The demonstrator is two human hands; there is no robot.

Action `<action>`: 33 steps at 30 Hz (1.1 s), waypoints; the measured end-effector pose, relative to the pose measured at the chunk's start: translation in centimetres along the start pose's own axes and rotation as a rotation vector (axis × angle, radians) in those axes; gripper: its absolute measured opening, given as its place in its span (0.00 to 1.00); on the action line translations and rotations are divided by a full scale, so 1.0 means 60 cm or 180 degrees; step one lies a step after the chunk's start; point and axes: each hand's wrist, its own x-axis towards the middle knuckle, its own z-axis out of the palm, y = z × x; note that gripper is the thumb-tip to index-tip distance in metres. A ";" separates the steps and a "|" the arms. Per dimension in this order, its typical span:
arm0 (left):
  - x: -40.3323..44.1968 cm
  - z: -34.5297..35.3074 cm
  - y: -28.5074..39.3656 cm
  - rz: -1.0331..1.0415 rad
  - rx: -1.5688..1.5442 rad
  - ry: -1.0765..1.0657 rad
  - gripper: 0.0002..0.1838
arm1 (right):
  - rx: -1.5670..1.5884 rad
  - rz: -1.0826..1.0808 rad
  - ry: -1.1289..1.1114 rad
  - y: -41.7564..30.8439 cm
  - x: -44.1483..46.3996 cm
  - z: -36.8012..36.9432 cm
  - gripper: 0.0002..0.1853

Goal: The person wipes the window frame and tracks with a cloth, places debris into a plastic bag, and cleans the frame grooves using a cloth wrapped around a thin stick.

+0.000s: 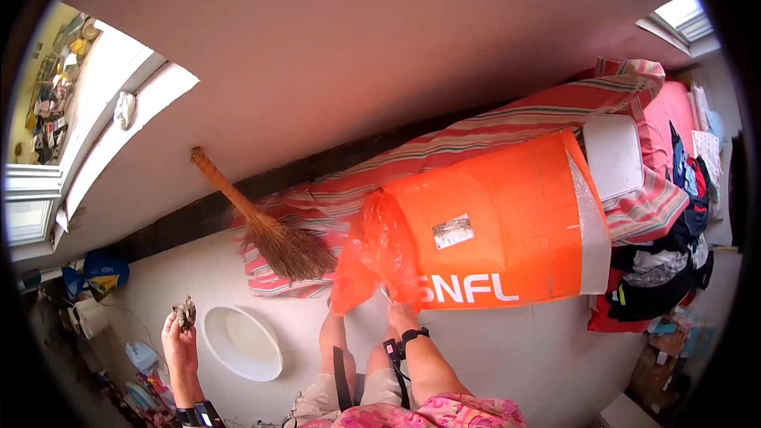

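My left hand (179, 342) is raised at the lower left, its fingers closed on a crumpled grey-brown clump (185, 314) whose kind I cannot make out. Below and right of that hand is a white basin (242, 342) on the floor. My right hand (402, 316) is in front of me at a thin, translucent orange plastic bag (376, 246) and seems to grip it; the bag covers most of the fingers. Behind the bag lies a large orange sheet (499, 214) with white letters and a silvery lining at its right end.
A straw broom (269, 234) leans over the striped cloth (491, 123) along the wall. Clothes (666, 269) are heaped at the right, near a white rectangular panel (614, 157). Bags and boxes line the left edge, below a window (87, 103).
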 end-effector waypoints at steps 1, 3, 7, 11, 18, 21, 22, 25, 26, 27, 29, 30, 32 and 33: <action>-0.015 -0.011 -0.016 -0.0105 -0.0010 0.0174 0.09 | -0.0309 -0.0049 -0.0430 -0.007 0.000 -0.014 0.19; -0.030 -0.034 -0.047 -0.0286 -0.0047 0.0415 0.09 | -0.0694 -0.0160 -0.0873 -0.020 0.021 -0.022 0.19; -0.081 -0.024 -0.079 -0.0386 -0.0181 0.0643 0.09 | -0.0318 0.0119 -0.0242 0.008 0.053 0.007 0.21; -0.130 -0.007 -0.078 -0.0373 -0.0446 0.1140 0.10 | -0.0364 -0.0261 0.0340 -0.011 0.036 -0.074 0.21; -0.216 -0.023 -0.079 -0.0241 -0.1082 0.1566 0.10 | 0.1159 -0.0725 -0.0031 -0.066 0.069 -0.139 0.10; -0.250 -0.042 -0.079 -0.0237 -0.1346 0.1611 0.09 | 0.1331 -0.1110 -0.0931 -0.201 -0.057 -0.215 0.12; -0.257 -0.046 -0.078 -0.0176 -0.1455 0.1663 0.09 | 0.1433 -0.1250 -0.1255 -0.233 -0.079 -0.225 0.11; -0.265 -0.050 -0.073 -0.0167 -0.1460 0.1392 0.09 | 0.1210 -0.1477 -0.1506 -0.321 -0.166 -0.250 0.11; -0.264 -0.050 -0.069 -0.0104 -0.1559 0.1435 0.09 | 0.1219 -0.1618 -0.1577 -0.345 -0.211 -0.261 0.11; -0.266 -0.050 -0.062 -0.0083 -0.1549 0.1335 0.09 | 0.0871 -0.1947 -0.1597 -0.362 -0.251 -0.274 0.10; -0.269 -0.051 -0.048 -0.0055 -0.1616 0.1255 0.09 | 0.0852 -0.2142 -0.1783 -0.395 -0.319 -0.290 0.09; -0.269 -0.051 -0.038 0.0018 -0.1664 0.1103 0.09 | 0.0924 -0.2254 -0.1996 -0.408 -0.352 -0.298 0.08; -0.277 -0.054 -0.021 0.0224 -0.1817 0.0968 0.09 | 0.0724 -0.2411 -0.2143 -0.434 -0.427 -0.325 0.07; -0.285 -0.061 -0.011 0.0332 -0.1840 0.0907 0.09 | 0.0506 -0.2759 -0.2138 -0.442 -0.461 -0.328 0.07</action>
